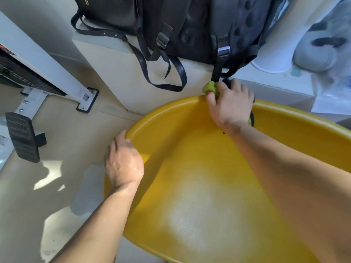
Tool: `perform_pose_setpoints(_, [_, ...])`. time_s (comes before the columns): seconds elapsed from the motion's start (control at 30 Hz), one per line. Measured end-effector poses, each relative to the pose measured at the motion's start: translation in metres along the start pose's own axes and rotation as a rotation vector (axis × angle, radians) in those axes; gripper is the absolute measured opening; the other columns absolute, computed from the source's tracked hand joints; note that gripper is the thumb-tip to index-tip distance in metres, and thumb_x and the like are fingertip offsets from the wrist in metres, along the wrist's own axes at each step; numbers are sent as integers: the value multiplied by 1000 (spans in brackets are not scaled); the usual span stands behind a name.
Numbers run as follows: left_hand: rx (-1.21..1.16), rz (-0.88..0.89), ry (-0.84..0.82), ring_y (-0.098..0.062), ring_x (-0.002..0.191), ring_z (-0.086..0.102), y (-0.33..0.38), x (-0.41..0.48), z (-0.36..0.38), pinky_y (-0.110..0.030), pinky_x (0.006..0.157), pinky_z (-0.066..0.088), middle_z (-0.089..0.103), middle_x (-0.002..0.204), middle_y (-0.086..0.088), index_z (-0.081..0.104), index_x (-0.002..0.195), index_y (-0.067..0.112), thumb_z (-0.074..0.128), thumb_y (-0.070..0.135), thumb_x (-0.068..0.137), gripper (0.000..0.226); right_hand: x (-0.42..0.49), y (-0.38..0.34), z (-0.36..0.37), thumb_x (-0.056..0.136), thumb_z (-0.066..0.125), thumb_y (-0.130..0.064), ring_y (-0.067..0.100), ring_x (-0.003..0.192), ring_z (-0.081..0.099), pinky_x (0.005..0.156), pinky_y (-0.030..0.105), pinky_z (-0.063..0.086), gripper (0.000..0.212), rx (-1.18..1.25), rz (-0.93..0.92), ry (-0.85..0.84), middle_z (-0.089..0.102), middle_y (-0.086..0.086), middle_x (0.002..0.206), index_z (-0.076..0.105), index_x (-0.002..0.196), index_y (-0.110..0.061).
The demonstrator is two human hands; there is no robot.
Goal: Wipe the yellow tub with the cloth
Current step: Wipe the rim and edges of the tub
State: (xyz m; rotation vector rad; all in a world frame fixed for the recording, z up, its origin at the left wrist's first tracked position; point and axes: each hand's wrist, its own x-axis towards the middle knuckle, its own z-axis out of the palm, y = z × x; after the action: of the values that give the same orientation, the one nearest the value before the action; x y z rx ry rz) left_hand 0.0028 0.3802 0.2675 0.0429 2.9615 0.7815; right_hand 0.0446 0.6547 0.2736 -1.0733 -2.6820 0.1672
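We see the tub (199, 186) lying on the floor (57, 139), filling the lower right of the view, its yellow inside facing us and a pale sheen of light across its bottom. The left hand (123, 164) sits on the near-left rim; its grip is closed over the edge, fingers curled to the outside of the tub and thumb along the lip. The right hand (230, 105) reaches across to the far rim; its grip is closed on the cloth (209, 88), a green wad that bulges out past the thumb and fingers and presses against the top of the rim. A bit more green shows below the heel of that hand. Just behind the tub stands a low beige ledge (117, 59), carrying two black bags (180, 25) whose straps (165, 73) hang down its front, one of them ending right above the cloth. At the left a white frame (43, 63) with a black pedal (22, 137) rests on the floor, well apart from the tub
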Motion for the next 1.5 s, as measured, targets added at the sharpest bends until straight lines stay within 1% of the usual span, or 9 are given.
perform_pose_setpoints(0.17, [248,288,-74,-34,120,50,63,30,29,-46,99,38,56,133,-11,51,130,17,36,20,99,35,-17,-96,17,90,40,-50,34,105,55,94,44,37,44,81,-451,-114,61,6,115,67,118,-30])
perform_pose_setpoints(0.23, [271,328,-71,-35,114,53,78,34,37,-46,93,40,60,124,-12,53,122,16,38,16,95,31,-11,-83,17,90,42,-51,32,104,57,92,43,38,43,107,-475,-120,62,4,113,64,121,-30])
perform_pose_setpoints(0.5, [330,393,-15,-36,121,48,92,24,52,-51,106,31,56,132,-13,45,138,21,48,10,88,51,-19,156,-27,88,47,-47,41,95,59,80,47,44,48,-69,-46,-2,60,16,112,57,127,-21])
perform_pose_setpoints(0.63, [319,662,-61,-30,133,40,144,-2,84,-52,113,27,48,144,-6,40,143,22,49,11,86,58,-22,156,-28,87,43,-47,41,94,56,85,47,41,45,-75,157,29,59,19,107,62,116,-18])
perform_pose_setpoints(0.8, [308,772,-112,-29,134,41,201,-33,119,-50,114,27,53,139,-6,51,131,16,45,21,87,44,-3,89,-14,91,40,-49,36,95,57,84,44,39,43,19,-79,-35,60,10,111,64,115,-24])
perform_pose_setpoints(0.93, [401,749,-118,-33,137,36,211,-45,127,-53,115,25,47,144,-10,42,138,16,54,19,81,58,-12,151,-28,91,41,-54,36,98,60,80,42,40,51,-15,-163,-29,62,9,114,55,132,-28])
perform_pose_setpoints(1.17, [360,890,-184,-33,144,27,251,-101,158,-53,119,17,38,151,-11,35,147,20,55,18,80,70,-109,347,-88,91,39,-49,44,92,56,76,49,48,49,-134,366,37,56,18,105,55,129,-22])
perform_pose_setpoints(1.37, [368,845,-163,-31,149,14,260,-121,167,-50,121,12,27,159,-10,26,152,21,57,18,80,77,-71,293,-59,86,46,-43,42,86,57,74,46,43,40,-91,353,101,58,20,104,63,110,-16])
perform_pose_setpoints(1.5, [413,904,-161,-31,148,19,263,-134,165,-51,120,14,29,158,-10,26,152,22,59,19,80,79,-50,236,-47,87,45,-47,37,95,55,84,45,39,47,-13,125,23,57,12,112,56,127,-25])
